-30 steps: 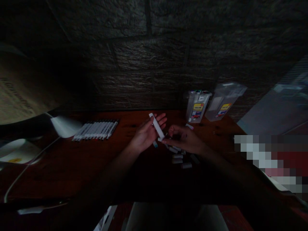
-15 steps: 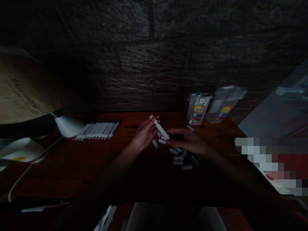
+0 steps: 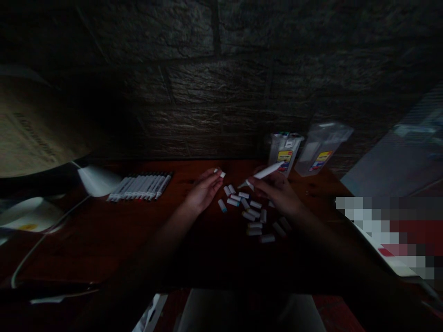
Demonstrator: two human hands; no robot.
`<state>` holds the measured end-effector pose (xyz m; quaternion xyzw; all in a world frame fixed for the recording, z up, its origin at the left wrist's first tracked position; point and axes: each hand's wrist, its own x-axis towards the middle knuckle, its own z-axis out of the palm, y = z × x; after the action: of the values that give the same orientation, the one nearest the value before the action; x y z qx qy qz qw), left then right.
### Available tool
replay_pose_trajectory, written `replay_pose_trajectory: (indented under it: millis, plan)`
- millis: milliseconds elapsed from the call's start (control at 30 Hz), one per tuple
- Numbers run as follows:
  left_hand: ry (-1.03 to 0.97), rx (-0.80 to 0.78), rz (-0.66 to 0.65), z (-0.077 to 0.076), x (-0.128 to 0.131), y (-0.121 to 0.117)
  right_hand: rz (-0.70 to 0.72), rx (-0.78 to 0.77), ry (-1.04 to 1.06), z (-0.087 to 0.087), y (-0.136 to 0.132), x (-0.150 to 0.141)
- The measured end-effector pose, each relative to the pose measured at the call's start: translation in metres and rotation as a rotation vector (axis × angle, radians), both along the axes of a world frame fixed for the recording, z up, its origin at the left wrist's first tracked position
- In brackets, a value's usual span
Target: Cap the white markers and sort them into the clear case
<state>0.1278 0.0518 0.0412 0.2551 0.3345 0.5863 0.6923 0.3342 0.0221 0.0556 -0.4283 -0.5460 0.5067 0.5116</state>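
My right hand (image 3: 278,186) is closed around a white marker (image 3: 266,172), its uncapped tip slanting down to the left over the table. Between the thumb and fingers of my left hand (image 3: 204,191) is a small white marker cap (image 3: 222,174). Several loose white caps (image 3: 254,214) lie scattered on the dark wood below and between both hands, a few with coloured ends. One cap with a blue-green end (image 3: 222,206) rests closest to my left wrist.
A row of capped markers (image 3: 140,186) lies to the left. Two clear plastic cases (image 3: 320,152) stand at the back right, the nearer holding markers (image 3: 285,140). A white lamp-like base (image 3: 97,182) with a cable (image 3: 44,235) is at the left, before a stone wall (image 3: 194,87).
The cap has come off the marker. My right hand has carried the marker up and to the right, while the cap stays in my left hand.
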Motion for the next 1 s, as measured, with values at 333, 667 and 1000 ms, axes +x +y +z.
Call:
replay_pose_trajectory:
  millis: [333, 667, 1000]
  plan:
    - [0.157, 0.146, -0.245, -0.008, 0.007, -0.007, -0.036, 0.03, -0.036, 0.0, 0.001, -0.005]
    - [0.468, 0.381, -0.201, -0.012, 0.007, -0.013, 0.059, 0.019, -0.059, -0.001, 0.001, -0.002]
    - [0.538, 0.458, -0.16, -0.009, 0.01, -0.017, 0.141, 0.022, -0.019, -0.006, 0.002, -0.002]
